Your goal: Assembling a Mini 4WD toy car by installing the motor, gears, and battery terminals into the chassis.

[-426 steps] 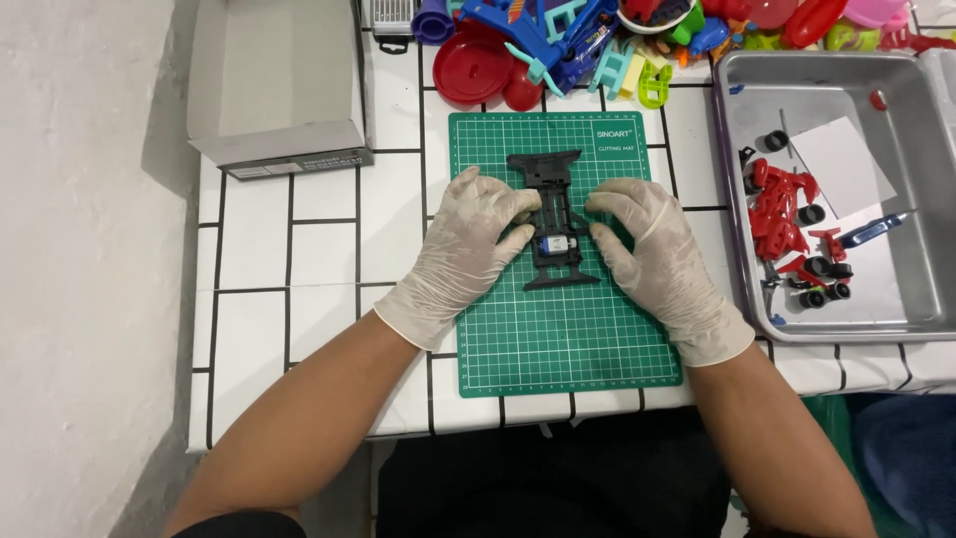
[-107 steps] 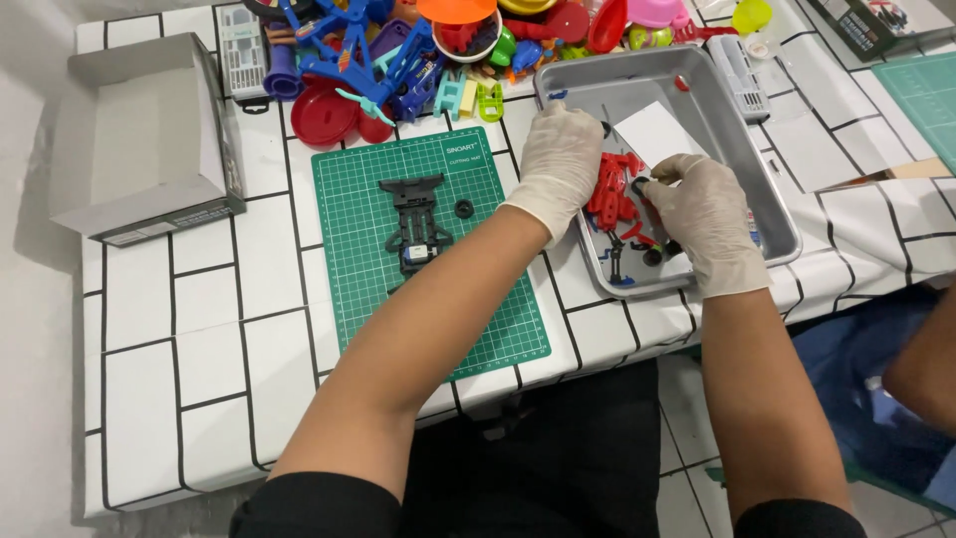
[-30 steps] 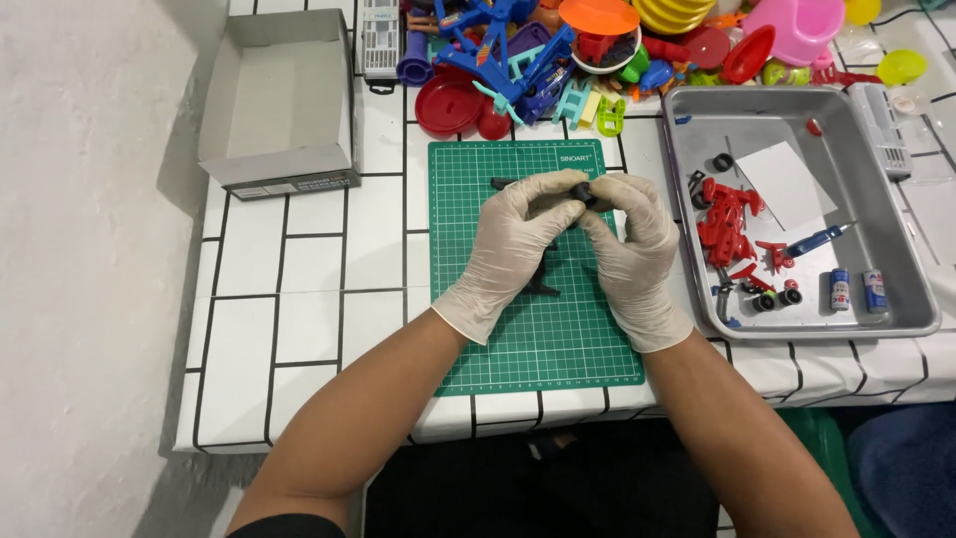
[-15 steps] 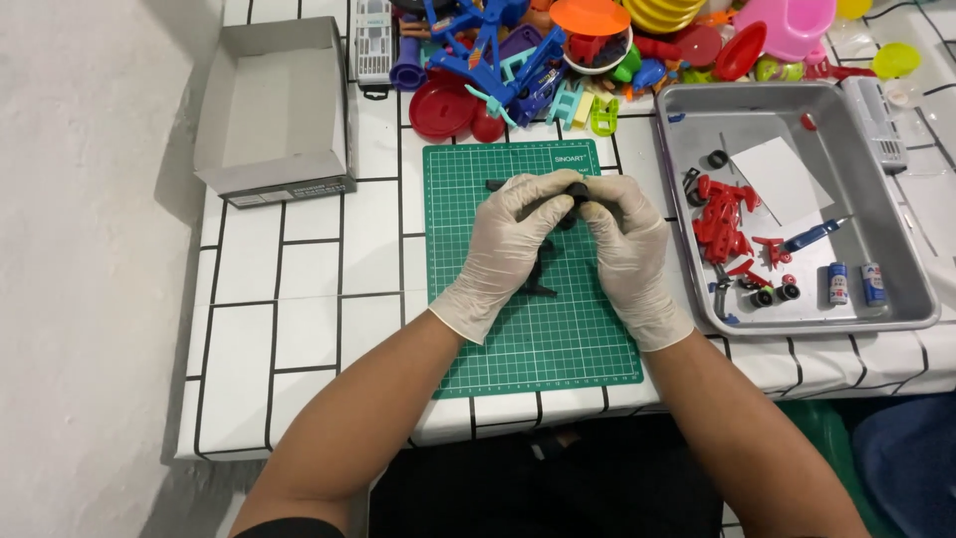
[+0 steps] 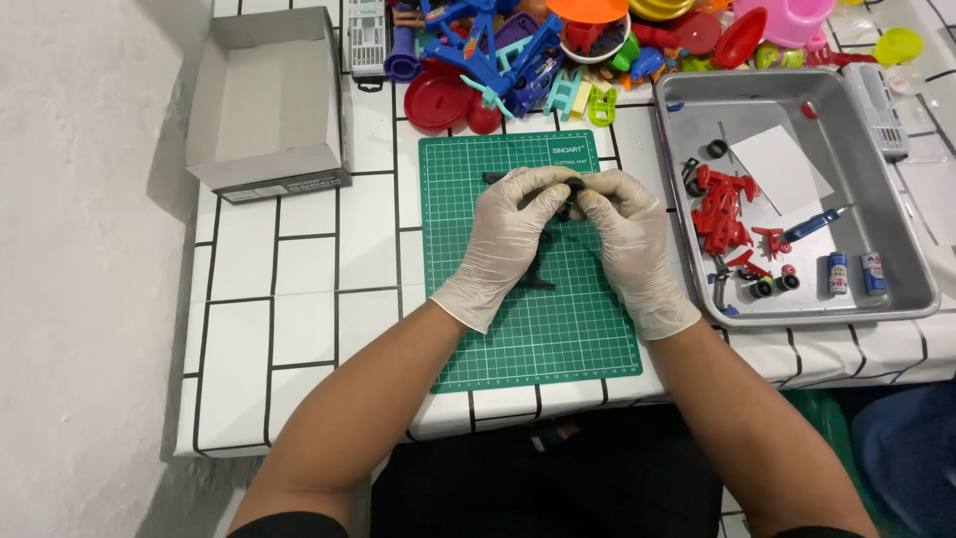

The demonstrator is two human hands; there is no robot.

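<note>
1. A black plastic toy chassis (image 5: pixel 546 239) lies on the green cutting mat (image 5: pixel 528 329), mostly hidden under two gloved hands. Only dark edges show: a bar near the mat's upper left at the left fingertips, a strip between the hands, and a flat foot-like end below the left palm.
2. The left hand (image 5: pixel 503 244), in a pale glove, arches over the chassis with its fingers curled and pressed together, the tips gripping the top edge of the black part.
3. The right hand (image 5: pixel 627 239), gloved the same, meets it from the other side; its thumb and forefinger pinch a small black piece right at the chassis top, touching the left fingertips.
4. The piece's exact shape cannot be told; it is too small and covered.
5. To the right of the mat stands a grey metal tray (image 5: pixel 896 289) holding red plastic parts (image 5: pixel 725 204), small black wheels (image 5: pixel 775 286), a white paper sheet (image 5: pixel 782 169) and two small batteries (image 5: pixel 854 272).
6. An open grey cardboard box (image 5: pixel 267 100) sits to the left of the mat.
7. Colourful plastic toys (image 5: pixel 518 55) crowd the table beyond the mat.
</note>
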